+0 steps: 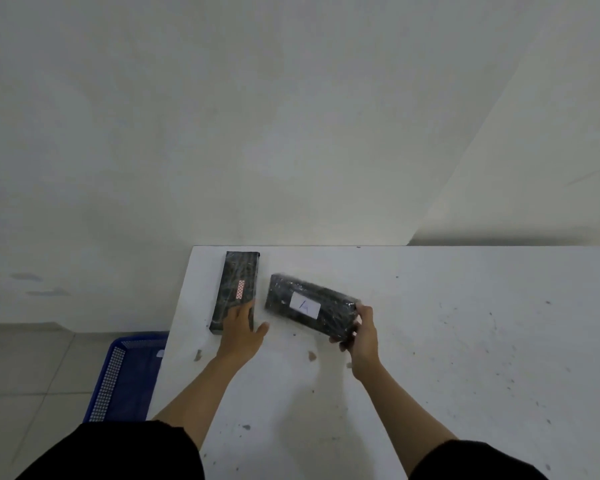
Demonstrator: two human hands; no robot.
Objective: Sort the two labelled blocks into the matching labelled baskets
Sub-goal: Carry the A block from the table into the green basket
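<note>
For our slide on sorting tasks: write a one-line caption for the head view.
Right hand grips the white-labelled block; left hand rests on the other block; blue basket beside table.

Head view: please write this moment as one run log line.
left hand: flat on black wrapped block | right hand: grips white-labelled black block

Two bare forearms run out from short black sleeves, the left sleeve (pixel 125 452) and the right sleeve (pixel 475 462) both loose, plain and ragged at the hem. The left hand (pixel 241 329) and right hand (pixel 362 336) show no gloves, rings, watch or markings.
</note>
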